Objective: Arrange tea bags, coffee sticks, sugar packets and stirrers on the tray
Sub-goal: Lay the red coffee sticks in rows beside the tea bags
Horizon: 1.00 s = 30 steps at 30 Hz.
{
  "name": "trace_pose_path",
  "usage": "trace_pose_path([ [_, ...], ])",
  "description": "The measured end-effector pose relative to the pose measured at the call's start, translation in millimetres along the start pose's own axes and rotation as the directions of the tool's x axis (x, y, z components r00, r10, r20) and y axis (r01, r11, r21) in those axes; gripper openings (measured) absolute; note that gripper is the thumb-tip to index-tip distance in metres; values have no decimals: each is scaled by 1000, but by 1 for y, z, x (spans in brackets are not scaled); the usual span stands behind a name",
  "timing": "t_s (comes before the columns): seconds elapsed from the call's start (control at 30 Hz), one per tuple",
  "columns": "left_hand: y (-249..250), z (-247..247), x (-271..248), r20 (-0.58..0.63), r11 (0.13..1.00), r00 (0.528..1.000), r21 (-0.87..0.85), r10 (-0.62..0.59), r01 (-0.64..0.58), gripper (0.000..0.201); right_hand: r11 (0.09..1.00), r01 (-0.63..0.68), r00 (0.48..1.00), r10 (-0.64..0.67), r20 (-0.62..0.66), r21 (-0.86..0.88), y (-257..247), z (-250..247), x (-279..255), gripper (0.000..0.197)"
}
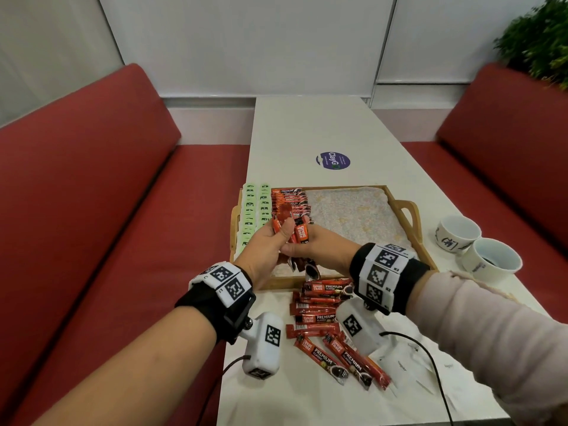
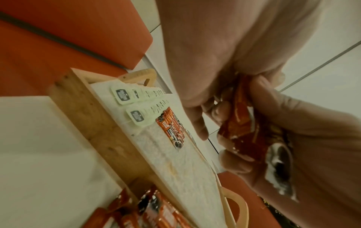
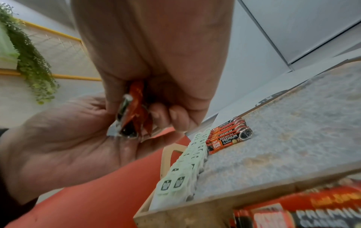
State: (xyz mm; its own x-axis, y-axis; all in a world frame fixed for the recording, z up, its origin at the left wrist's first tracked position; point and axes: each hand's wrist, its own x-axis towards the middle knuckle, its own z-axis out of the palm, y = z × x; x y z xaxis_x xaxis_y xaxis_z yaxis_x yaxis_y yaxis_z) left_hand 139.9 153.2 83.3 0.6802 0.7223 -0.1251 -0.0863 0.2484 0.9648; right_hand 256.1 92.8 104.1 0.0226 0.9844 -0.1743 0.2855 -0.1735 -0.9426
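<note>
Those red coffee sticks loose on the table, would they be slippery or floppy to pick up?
Probably slippery: the loose coffee sticks have glossy wrappers and lie fanned at odd angles. Likely a bit floppy and light: the bundle held by the left hand and right hand splays at its ends. Being flat, they should not roll.

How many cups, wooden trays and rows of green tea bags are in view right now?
Cups: 2
Wooden tray: 1
Rows of green tea bags: 2
Total: 5
</note>
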Motion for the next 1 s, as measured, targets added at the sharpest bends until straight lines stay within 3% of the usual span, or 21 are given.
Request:
trace_pose_path([
  [0.1, 3, 0, 14, -40, 999, 998, -4, 41, -41, 47, 1000, -4, 1000, 4, -4, -3, -1, -7, 9, 7],
  [0.17, 7, -3, 24, -91, 997, 993, 29, 75, -73, 28, 999, -13, 999, 12, -34, -29, -2, -11, 14, 11],
  [0.3, 12, -12, 43, -200, 988, 969, 91, 142, -126, 23, 991, -71, 988, 55, -142, -113, 2, -22, 29, 18],
  [0.4, 12, -17, 58, -267, 991, 956, 87, 118, -98, 15, 976, -133, 981, 105, -165, -170, 9, -31, 41, 27],
  [0.5, 10, -21, 70, -315, 992, 948, 124, 49, -10, 15, 967, -192, 974, 166, -155, -168, 15, -39, 52, 19],
  [0.6, 9, -23, 79, -280, 980, 960, 183, -28, 82, 15, 945, -246, 961, 209, -180, -215, 19, -46, 64, 17],
  [0.7, 7, -25, 86, -206, 959, 976, 257, -66, 119, 14, 948, -268, 960, 248, -127, -172, 17, -51, 74, 18],
  [1.0, 9, -34, 102, -168, 868, 983, 496, 76, 17, 20, 934, -331, 939, 340, 49, -133, 15, -61, 88, 23],
])
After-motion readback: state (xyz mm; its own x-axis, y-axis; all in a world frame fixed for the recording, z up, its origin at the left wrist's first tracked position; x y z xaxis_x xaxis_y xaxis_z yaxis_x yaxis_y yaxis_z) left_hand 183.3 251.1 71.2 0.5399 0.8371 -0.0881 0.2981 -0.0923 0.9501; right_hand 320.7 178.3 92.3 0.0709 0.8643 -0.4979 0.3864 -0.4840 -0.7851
